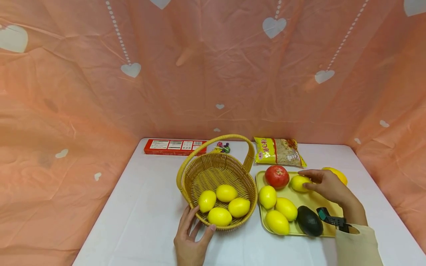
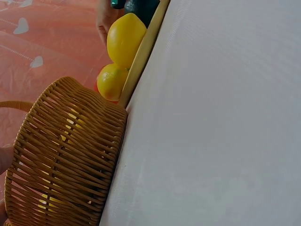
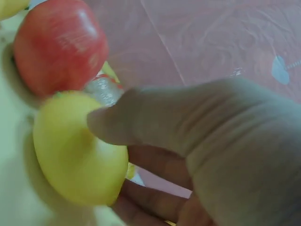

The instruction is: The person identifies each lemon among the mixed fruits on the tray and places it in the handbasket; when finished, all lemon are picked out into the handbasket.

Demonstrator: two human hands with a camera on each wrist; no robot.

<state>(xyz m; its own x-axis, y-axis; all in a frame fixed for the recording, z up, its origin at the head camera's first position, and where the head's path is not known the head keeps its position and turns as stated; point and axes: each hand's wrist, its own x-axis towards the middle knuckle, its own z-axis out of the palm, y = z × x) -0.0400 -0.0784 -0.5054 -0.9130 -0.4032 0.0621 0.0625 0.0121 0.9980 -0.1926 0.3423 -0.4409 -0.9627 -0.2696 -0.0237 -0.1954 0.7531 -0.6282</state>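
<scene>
A woven basket (image 1: 217,173) with a handle holds several lemons (image 1: 226,193). My left hand (image 1: 191,236) rests against its near rim, fingers spread straight along the weave (image 2: 61,155). Right of it a yellow tray (image 1: 309,201) carries a red pomegranate (image 1: 277,176), more lemons (image 1: 277,221) and a dark avocado (image 1: 309,221). My right hand (image 1: 324,183) curls its fingers and thumb round one lemon (image 1: 299,183) at the tray's far side, beside the pomegranate (image 3: 59,44); the lemon (image 3: 77,150) sits between thumb and fingers.
At the back of the white table lie a red box (image 1: 174,146), a small bunch of colourful trinkets (image 1: 223,147) and a yellow food packet (image 1: 279,151). Another yellow fruit (image 1: 337,173) lies behind my right hand. Pink heart-patterned cloth walls the table in.
</scene>
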